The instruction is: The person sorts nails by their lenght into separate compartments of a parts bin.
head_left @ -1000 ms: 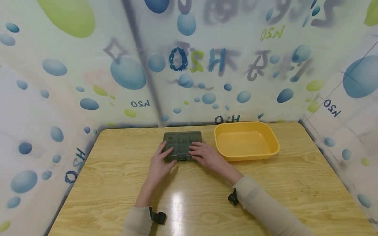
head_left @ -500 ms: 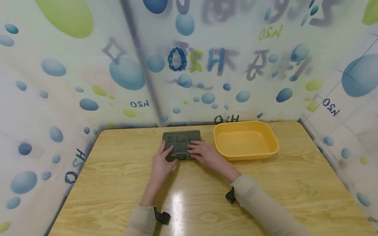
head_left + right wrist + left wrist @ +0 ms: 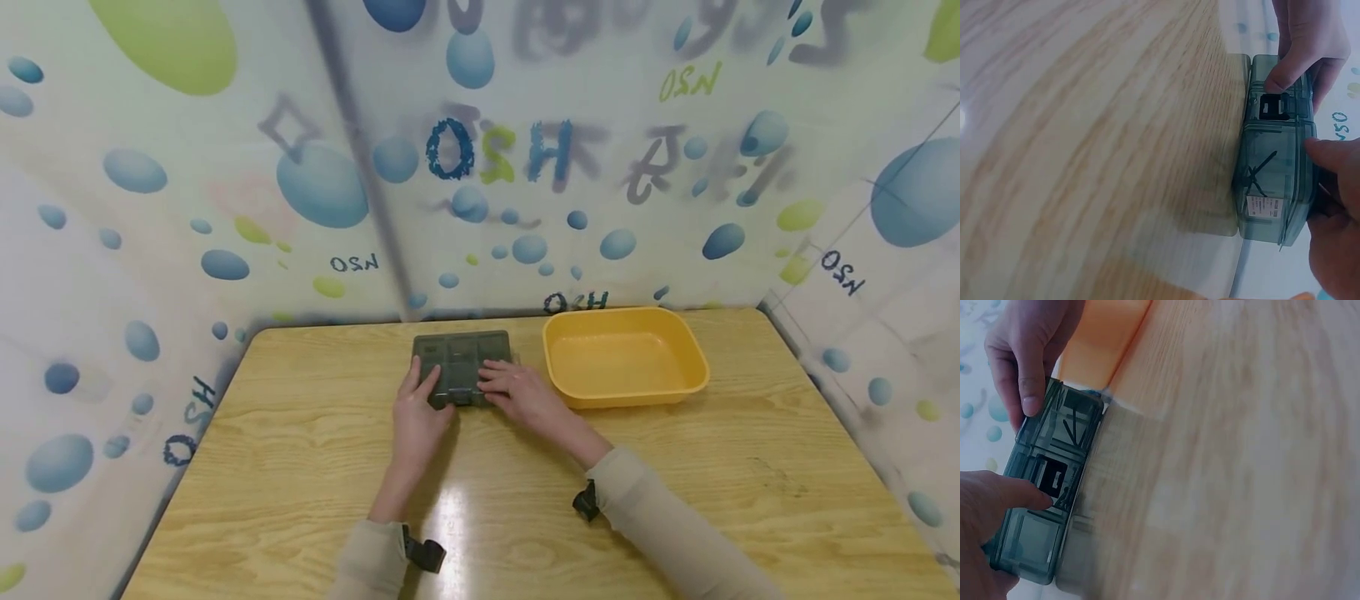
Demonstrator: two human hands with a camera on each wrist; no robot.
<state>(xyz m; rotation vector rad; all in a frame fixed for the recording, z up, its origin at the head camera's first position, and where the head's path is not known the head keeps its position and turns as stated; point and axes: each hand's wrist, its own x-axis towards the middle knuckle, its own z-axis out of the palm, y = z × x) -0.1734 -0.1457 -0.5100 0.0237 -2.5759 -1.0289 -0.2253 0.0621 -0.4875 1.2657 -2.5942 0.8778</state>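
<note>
A dark translucent compartment box (image 3: 459, 357) with its lid down lies near the table's back edge. My left hand (image 3: 422, 423) grips its left front part, fingers over the lid. In the left wrist view, the left thumb (image 3: 1025, 492) presses beside the black latch (image 3: 1051, 476) on the box's front. My right hand (image 3: 528, 402) holds the right part, its fingers on the lid. Through the front wall in the right wrist view show thin dark pieces (image 3: 1254, 178) and a white printed label (image 3: 1265, 207). Most of the other contents cannot be made out.
A yellow tray (image 3: 628, 398) stands just right of the box. The wooden table (image 3: 300, 467) ends at a printed backdrop (image 3: 480, 283) behind and on both sides. Each wrist wears a small black camera (image 3: 423, 554).
The left hand and forearm have shifted slightly to the right, the thumb moving along the box's front edge toward the latch. The right hand and the box have hardly moved.
</note>
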